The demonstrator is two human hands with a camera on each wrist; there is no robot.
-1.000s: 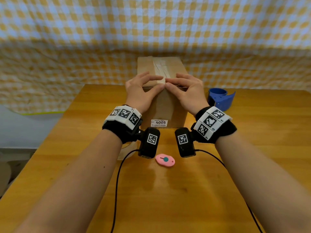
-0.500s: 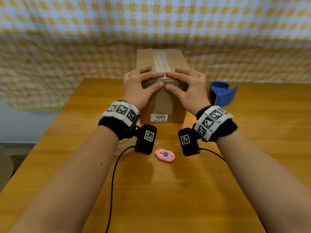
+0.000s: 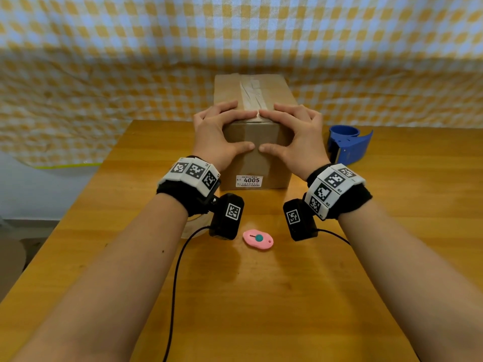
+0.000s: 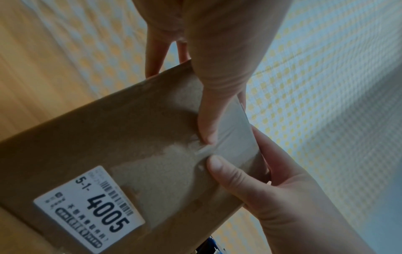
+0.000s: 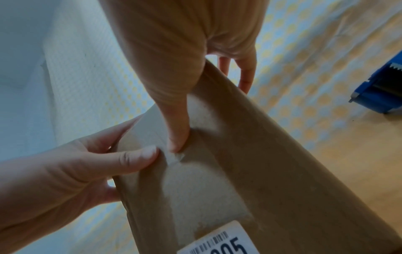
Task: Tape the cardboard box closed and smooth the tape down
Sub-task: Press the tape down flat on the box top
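A brown cardboard box [image 3: 254,163] stands on the wooden table with a wrinkled strip of clear tape [image 3: 251,92] along its top seam. My left hand [image 3: 247,129] and right hand [image 3: 266,129] straddle the box's near top edge. Their fingers lie flat on the top at the tape. Both thumbs press the front face, tips almost meeting. In the left wrist view my left thumb [image 4: 206,123] and right thumb [image 4: 219,165] pin the tape's end [image 4: 204,151] against the box [image 4: 108,146]. The right wrist view shows the same tape end [image 5: 174,158].
A blue tape dispenser [image 3: 347,145] stands right of the box, also seen as the dispenser [image 5: 378,91]. A pink cutter [image 3: 258,239] lies between my wrists. A white label [image 3: 248,181] reads 4005. Checked cloth [image 3: 104,74] hangs behind; the table's left edge [image 3: 78,205] is near.
Both thumbs have slid down the box's front face and now meet lower over the tape end. The fingers stay on the top edge.
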